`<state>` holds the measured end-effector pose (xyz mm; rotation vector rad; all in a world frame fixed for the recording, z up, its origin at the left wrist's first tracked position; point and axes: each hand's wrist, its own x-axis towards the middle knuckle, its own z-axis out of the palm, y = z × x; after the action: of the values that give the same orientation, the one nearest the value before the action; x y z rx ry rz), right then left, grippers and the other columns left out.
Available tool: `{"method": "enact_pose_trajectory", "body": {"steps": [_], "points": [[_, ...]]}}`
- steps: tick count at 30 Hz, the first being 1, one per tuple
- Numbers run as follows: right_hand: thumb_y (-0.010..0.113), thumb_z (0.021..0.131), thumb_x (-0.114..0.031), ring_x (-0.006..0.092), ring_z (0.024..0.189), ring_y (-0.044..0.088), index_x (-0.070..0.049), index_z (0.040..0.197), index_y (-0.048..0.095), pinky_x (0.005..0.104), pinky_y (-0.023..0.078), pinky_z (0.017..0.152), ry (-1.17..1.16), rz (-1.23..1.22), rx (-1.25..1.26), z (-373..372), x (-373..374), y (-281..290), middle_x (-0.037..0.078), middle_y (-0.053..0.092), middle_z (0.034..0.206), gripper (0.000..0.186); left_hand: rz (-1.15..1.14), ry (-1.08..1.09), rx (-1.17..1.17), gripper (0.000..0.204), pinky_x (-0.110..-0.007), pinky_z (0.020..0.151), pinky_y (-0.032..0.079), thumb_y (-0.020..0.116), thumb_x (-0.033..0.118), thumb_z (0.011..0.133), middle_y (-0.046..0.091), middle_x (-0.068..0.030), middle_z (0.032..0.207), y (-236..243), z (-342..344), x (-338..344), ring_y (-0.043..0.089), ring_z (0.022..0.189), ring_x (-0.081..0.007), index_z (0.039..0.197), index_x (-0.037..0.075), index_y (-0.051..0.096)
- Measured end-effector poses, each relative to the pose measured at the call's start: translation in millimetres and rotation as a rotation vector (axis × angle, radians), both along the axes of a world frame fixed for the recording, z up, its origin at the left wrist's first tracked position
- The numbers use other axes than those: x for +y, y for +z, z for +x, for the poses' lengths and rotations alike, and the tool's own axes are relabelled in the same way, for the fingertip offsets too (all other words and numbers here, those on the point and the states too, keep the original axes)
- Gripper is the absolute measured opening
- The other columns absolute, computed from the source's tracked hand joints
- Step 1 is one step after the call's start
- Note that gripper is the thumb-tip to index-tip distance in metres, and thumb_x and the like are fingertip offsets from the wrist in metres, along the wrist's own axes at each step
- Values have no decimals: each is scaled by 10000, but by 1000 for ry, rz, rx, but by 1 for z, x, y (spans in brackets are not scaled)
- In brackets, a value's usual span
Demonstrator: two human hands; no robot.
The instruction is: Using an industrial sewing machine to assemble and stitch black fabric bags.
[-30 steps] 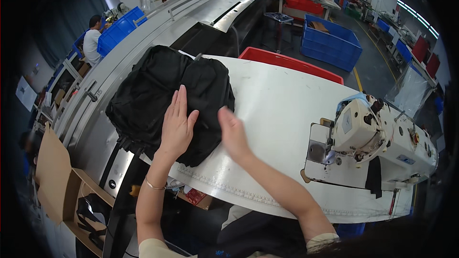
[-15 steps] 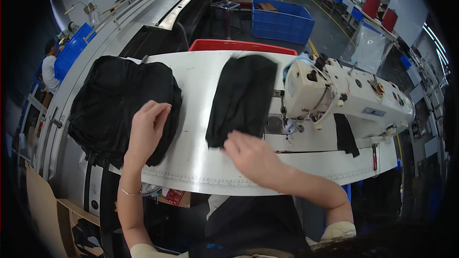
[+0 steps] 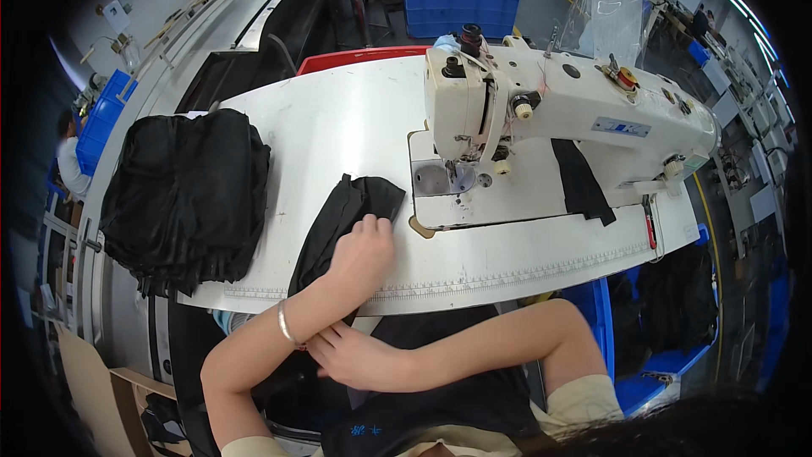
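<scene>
A black fabric piece (image 3: 326, 224) lies folded and slanting on the white table, its lower end reaching the front edge. My left hand (image 3: 365, 252) is closed on its right side with curled fingers. Crossing below the left wrist, my right hand (image 3: 359, 360) has its fingers closed at the fabric's near end by the table edge; the left forearm partly hides that grip. To the left sits a thick stack of black fabric pieces (image 3: 186, 195), touched by neither hand.
A white sewing machine (image 3: 550, 101) stands on the right of the table (image 3: 338, 110), with a black strip (image 3: 584, 182) under its arm. Red-handled snips (image 3: 650, 224) are at the right edge. Beyond are a red bin (image 3: 364, 57) and a blue crate (image 3: 461, 4).
The fabric piece has come nearer and turned, now folded and slanting. My left hand has moved from the stack onto it; my right hand has dropped below the left wrist. The view has shifted.
</scene>
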<state>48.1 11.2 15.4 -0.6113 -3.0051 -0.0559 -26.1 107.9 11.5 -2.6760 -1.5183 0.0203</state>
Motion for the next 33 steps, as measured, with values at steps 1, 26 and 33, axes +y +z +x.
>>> {"method": "enact_pose_trajectory", "body": {"steps": [1, 26, 33], "points": [[567, 761, -143, 263, 1132, 528, 32, 1057, 629, 414, 393, 997, 195, 63, 275, 24, 6, 7, 127, 602, 1150, 350, -105, 54, -292, 186, -318, 639, 506, 611, 4, 721, 586, -134, 844, 3, -13, 0, 620, 778, -234, 898, -30, 564], [649, 696, -218, 332, 1338, 337, 90, 1144, 550, 465, 229, 1140, 66, -194, 269, 169, 99, -31, 181, 483, 1325, 553, 91, -198, -510, 158, -380, 555, 517, 638, 150, 826, 599, -119, 808, -28, 51, 112, 619, 672, -304, 932, 37, 606], [558, 746, -221, 308, 1237, 437, 32, 1052, 620, 416, 377, 1026, -17, -207, 239, 173, 128, -43, 147, 544, 1244, 401, 183, -330, -591, 227, -345, 788, 499, 641, 52, 799, 669, -128, 981, -12, 55, 146, 648, 882, -260, 1024, 18, 647]]}}
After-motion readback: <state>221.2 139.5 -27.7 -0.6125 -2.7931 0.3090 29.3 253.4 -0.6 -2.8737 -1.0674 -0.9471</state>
